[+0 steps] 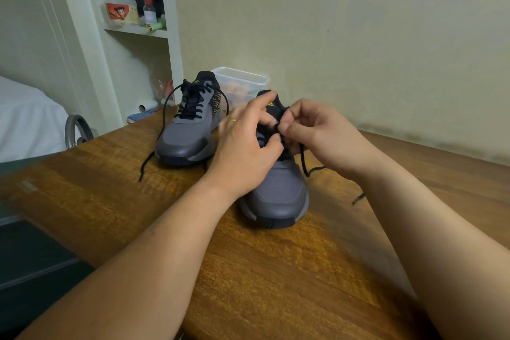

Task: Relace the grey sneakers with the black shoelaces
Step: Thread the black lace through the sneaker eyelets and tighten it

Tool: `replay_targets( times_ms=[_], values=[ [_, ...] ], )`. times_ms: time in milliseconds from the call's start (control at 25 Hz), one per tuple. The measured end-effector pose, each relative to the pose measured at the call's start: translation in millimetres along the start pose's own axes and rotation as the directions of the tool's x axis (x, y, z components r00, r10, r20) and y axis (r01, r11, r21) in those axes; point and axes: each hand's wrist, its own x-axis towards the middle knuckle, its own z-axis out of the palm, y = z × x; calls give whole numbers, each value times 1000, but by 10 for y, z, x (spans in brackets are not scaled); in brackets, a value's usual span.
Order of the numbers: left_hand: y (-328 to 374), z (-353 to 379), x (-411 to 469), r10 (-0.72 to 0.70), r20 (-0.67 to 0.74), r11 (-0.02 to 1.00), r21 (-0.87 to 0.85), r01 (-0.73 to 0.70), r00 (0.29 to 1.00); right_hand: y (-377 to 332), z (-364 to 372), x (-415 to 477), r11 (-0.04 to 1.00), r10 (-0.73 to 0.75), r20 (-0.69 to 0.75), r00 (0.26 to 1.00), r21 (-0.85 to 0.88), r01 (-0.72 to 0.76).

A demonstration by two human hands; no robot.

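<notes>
Two grey sneakers stand on a wooden table, toes toward me. The far left sneaker (187, 130) is laced with a black shoelace (162, 130) whose loose ends trail onto the table. The near right sneaker (278, 193) sits under both my hands. My left hand (245, 146) rests on its lacing area, fingers curled at the eyelets. My right hand (311, 130) pinches the black lace of that shoe (303, 163), which hangs down its right side to the table. The eyelets themselves are hidden by my fingers.
The wooden table (262, 270) reaches the wall on the right. A clear plastic container (242, 83) stands behind the sneakers. To the left are white shelves (138, 27) with bottles, a bed and a metal ring-shaped part (78, 130) by the table's edge.
</notes>
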Motion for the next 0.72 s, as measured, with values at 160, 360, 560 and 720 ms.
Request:
replay_targets(
  times_ms=[160, 360, 560, 720],
  values=[
    [-47, -9, 10, 15, -28, 1000, 13, -15, 999, 14, -34, -9, 996, 20, -12, 1000, 83, -19],
    [-62, 2, 0, -72, -55, 997, -19, 71, 996, 12, 1, 2, 988, 1, -19, 1000, 157, 2],
    [-81, -39, 3, -97, -69, 995, -14, 96, 993, 32, -3, 3, 990, 38, -79, 996, 136, -27],
    [-45, -4, 9, -45, -55, 999, -21, 43, 997, 6, 45, 4, 993, 3, -37, 999, 117, 2]
  ],
)
